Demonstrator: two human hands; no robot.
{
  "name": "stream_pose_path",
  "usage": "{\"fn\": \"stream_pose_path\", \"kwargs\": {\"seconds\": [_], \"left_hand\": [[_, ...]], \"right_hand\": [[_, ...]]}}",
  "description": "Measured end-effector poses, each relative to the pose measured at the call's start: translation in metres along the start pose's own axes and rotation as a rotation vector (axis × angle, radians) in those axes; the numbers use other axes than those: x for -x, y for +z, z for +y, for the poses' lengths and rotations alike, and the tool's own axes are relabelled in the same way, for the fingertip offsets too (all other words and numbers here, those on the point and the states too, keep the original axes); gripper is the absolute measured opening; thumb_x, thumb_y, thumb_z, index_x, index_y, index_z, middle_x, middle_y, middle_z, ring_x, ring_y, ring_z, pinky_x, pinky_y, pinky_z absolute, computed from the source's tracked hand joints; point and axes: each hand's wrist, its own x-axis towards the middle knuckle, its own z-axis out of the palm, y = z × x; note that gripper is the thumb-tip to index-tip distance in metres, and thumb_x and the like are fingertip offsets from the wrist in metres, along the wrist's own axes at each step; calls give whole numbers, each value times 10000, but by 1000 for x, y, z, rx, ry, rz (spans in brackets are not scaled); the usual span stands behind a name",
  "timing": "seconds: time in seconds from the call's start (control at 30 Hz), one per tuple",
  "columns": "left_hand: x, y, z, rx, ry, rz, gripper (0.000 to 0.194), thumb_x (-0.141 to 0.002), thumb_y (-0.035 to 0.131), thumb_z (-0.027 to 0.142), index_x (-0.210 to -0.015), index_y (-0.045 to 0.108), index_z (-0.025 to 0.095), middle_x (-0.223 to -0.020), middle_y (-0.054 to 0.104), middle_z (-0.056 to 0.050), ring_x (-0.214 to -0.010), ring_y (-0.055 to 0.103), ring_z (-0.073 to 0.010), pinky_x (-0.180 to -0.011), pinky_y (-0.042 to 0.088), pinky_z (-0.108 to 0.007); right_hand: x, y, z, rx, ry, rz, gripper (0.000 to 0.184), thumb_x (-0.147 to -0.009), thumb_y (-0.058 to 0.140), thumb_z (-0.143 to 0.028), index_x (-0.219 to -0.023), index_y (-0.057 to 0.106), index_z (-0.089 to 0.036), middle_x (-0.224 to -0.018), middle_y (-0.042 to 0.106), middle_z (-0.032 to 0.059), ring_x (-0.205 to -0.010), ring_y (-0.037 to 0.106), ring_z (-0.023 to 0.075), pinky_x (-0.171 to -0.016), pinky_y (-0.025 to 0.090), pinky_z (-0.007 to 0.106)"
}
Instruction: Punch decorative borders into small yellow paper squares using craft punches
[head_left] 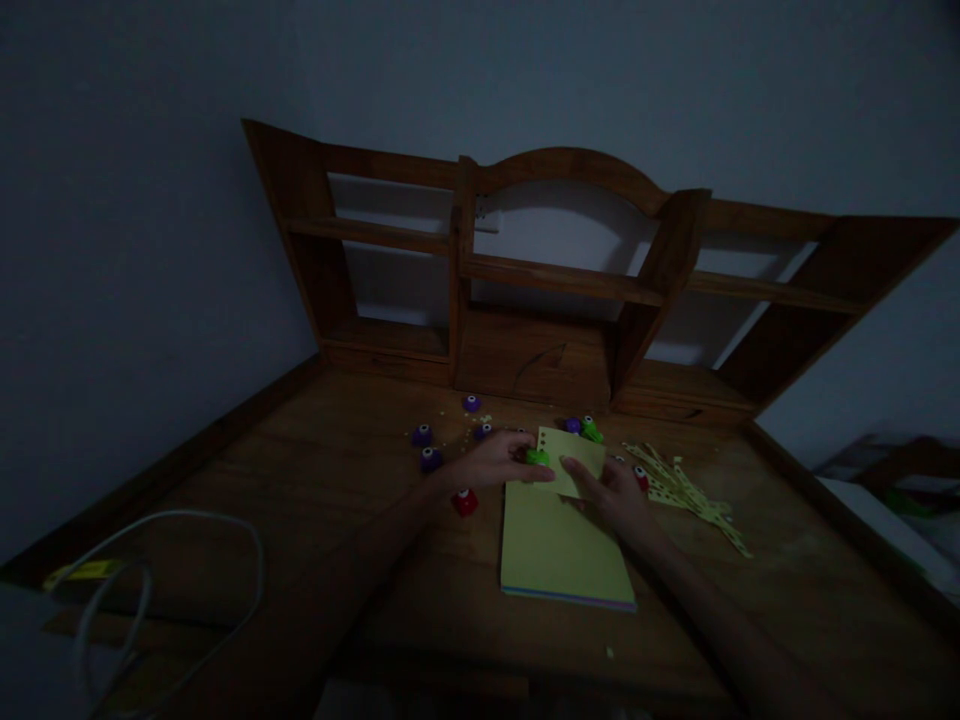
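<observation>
My left hand (496, 460) is closed around a small green craft punch (537, 457), which sits at the left edge of a yellow paper sheet (583, 455). A few small holes show along that edge, near the top corner. My right hand (616, 492) pinches the same sheet from the right, thumb on top. Below the sheet lies a stack of coloured paper (566, 555) with yellow uppermost. A red punch (465, 502) stands just left of the stack, under my left wrist.
Several purple punches (430, 459) stand left of my hands; another green punch (591, 430) is behind the sheet. Punched yellow strips (690, 495) lie in a heap at the right, near a second red punch (641, 478). A wooden shelf (562, 280) rises behind. A white cable (259, 550) loops at left.
</observation>
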Motion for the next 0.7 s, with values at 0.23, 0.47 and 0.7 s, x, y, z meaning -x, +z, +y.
{"fn": "stream_pose_path", "kwargs": {"seconds": [0.23,0.47,0.7], "left_hand": [[1,0,1,14,-20,-10,361,-710,709,400,-938,654,127,-811,642,-54,-777,591,-168,-718,451,-276],[0,-1,2,-42,-67,-32,399,-722,700,414,-996,622,134,-867,634,-57,-799,585,-165,-729,459,-285],[3,0,6,-21,-44,-9,417,-703,715,416,-989,622,128,-849,626,-51,-740,573,-140,-667,454,-252]], "right_hand": [[2,3,-2,-53,2,-1,430,-782,589,-551,-832,633,-126,-667,659,55,-503,574,154,-427,426,231],[1,2,-2,-14,-15,-29,432,-793,577,-551,-809,636,-123,-581,618,28,-448,524,128,-401,387,217],[3,2,-5,-10,-18,-39,418,-799,576,-541,-773,627,-127,-572,607,21,-455,530,128,-406,392,216]]}}
